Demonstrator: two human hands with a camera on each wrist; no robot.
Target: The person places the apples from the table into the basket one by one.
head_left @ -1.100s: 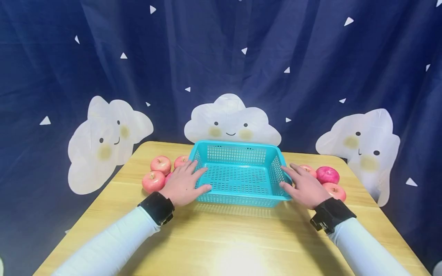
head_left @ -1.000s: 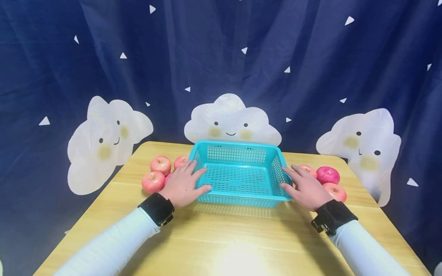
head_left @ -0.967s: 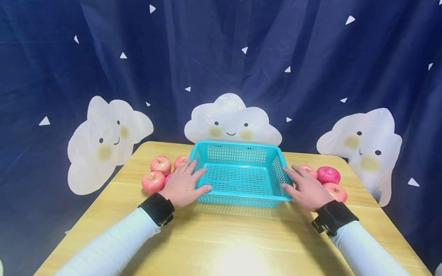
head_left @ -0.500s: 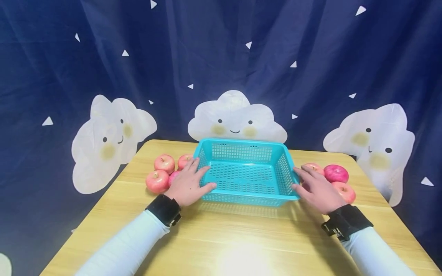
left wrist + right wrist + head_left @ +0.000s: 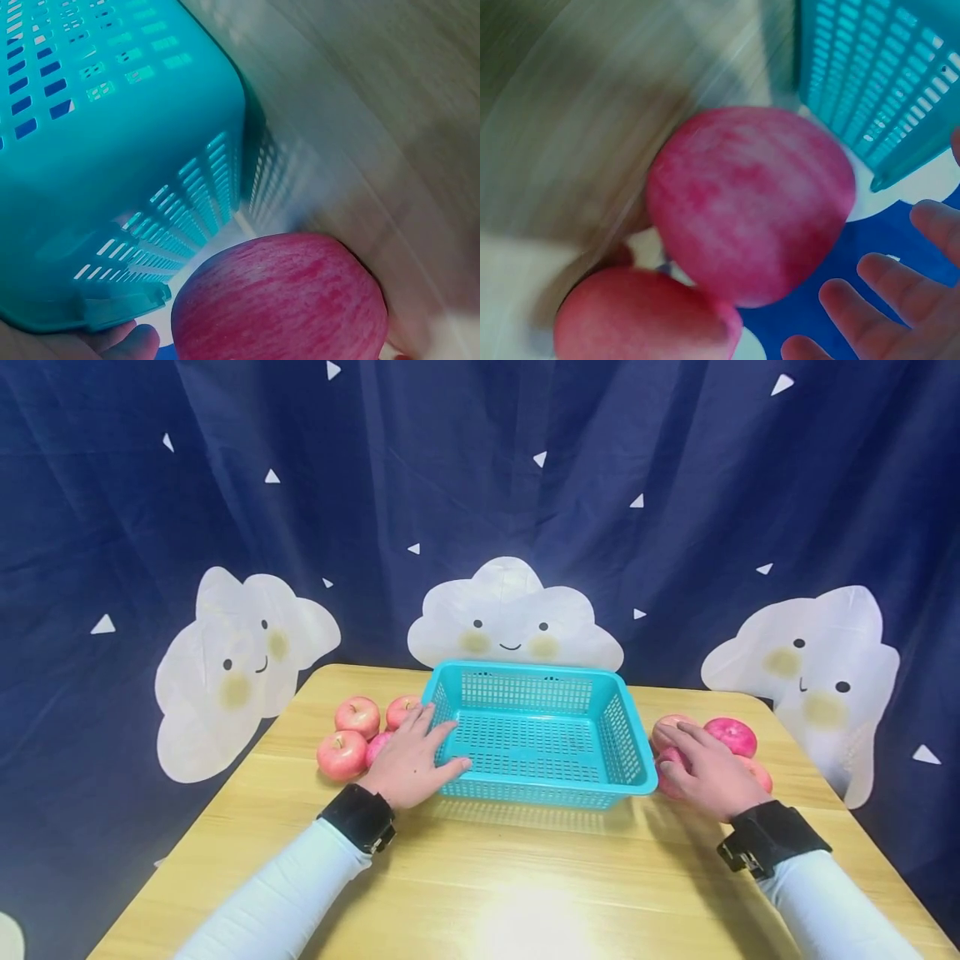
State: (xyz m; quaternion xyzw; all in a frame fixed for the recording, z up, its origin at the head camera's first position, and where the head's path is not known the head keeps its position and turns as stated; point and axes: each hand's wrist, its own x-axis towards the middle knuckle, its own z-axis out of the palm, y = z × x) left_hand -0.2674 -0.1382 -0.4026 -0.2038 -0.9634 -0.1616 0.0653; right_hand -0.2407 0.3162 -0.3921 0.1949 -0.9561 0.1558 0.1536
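Observation:
A turquoise plastic basket (image 5: 517, 793) stands on the wooden table with nothing inside. My left hand (image 5: 408, 766) rests at its left rim, fingers spread and thumb reaching over the front-left corner. In the left wrist view, those fingertips (image 5: 135, 343) lie along the basket's rim beside a deep pink apple (image 5: 281, 300). My right hand (image 5: 712, 770) is over the right group of apples, apart from the basket. Partly under it sits a dark pink apple (image 5: 670, 777). The right wrist view shows spread fingers (image 5: 862, 319) apart from that apple and a paler apple (image 5: 645, 319).
Several apples (image 5: 357, 717) cluster left of the basket, partly behind my left hand. On the right another dark pink apple (image 5: 732, 737) and paler ones sit close together. A dark blue curtain (image 5: 480, 460) with white clouds hangs behind the table (image 5: 480, 877).
My right hand has left the basket's right rim and shifted right over the apples. The left hand stays at the left rim. The head view has turned slightly.

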